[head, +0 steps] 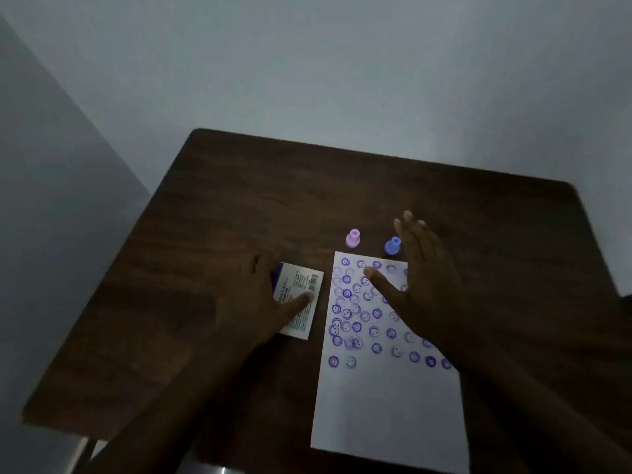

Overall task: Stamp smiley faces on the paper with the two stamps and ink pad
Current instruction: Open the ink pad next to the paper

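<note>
A white paper [386, 405] lies on the dark wooden table, its upper half covered with several purple smiley prints. Beyond its top edge stand two stamps upright: a pink stamp [353, 238] and a blue stamp [392, 246]. My right hand [419, 268] hovers with fingers spread over the paper's upper right, just right of the blue stamp, holding nothing. My left hand [260, 299] rests on the closed ink pad box [302, 302], white with printed text, lying left of the paper; the thumb presses on its top.
The wooden table [273, 200] has bare surface behind the stamps and to the left. Its left edge drops off near a grey wall. The light is dim.
</note>
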`<act>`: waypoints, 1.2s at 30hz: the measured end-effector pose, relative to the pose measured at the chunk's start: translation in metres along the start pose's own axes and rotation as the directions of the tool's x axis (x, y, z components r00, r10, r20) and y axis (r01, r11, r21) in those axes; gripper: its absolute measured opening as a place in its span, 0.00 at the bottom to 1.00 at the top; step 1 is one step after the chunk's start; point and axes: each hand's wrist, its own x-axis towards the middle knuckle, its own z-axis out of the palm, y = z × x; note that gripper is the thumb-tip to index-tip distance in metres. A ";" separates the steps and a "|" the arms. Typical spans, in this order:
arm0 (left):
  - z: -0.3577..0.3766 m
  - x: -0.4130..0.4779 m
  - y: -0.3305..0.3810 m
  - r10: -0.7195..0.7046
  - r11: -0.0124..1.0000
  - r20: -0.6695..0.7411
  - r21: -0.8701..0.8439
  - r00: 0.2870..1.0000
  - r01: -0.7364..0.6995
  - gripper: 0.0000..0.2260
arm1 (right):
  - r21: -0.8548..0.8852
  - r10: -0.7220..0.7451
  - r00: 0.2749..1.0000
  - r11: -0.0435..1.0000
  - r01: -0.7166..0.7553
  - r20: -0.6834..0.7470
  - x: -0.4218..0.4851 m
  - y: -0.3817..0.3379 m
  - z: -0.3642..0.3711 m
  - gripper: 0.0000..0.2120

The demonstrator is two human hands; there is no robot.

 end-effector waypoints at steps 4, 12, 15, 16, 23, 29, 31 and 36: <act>0.036 0.001 -0.016 0.040 0.999 -0.144 0.019 0.989 -0.037 0.49 | -0.028 -0.086 0.995 0.996 0.085 -0.052 -0.005 0.017 0.038 0.41; 0.059 -0.004 -0.023 0.105 0.994 -0.301 0.039 0.948 -0.098 0.49 | -0.061 -0.241 0.961 0.970 0.235 -0.133 -0.013 0.028 0.066 0.41; 0.060 -0.004 -0.028 0.125 0.992 -0.295 0.059 0.947 -0.113 0.48 | -0.066 -0.252 0.955 0.967 0.245 -0.157 -0.019 0.029 0.070 0.41; 0.060 -0.005 -0.030 0.133 0.991 -0.294 0.060 0.947 -0.120 0.48 | -0.061 -0.243 0.955 0.970 0.236 -0.172 -0.022 0.029 0.072 0.40; 0.060 -0.008 -0.031 0.140 0.986 -0.262 0.127 0.955 -0.109 0.49 | 0.011 -0.223 0.951 0.973 0.231 -0.216 -0.036 0.033 0.068 0.38; 0.061 -0.009 -0.029 0.150 0.982 -0.264 0.149 0.953 -0.113 0.49 | -0.103 -0.297 0.936 0.954 0.281 -0.187 -0.039 0.021 0.072 0.34; 0.061 -0.008 -0.029 0.149 0.984 -0.232 0.133 0.961 -0.121 0.48 | -0.083 -0.318 0.943 0.947 0.311 -0.098 -0.039 0.013 0.076 0.37; 0.051 -0.005 -0.032 0.079 0.990 -0.211 -0.095 0.974 -0.101 0.43 | -0.020 -0.362 0.932 0.932 0.362 0.010 -0.043 -0.004 0.087 0.50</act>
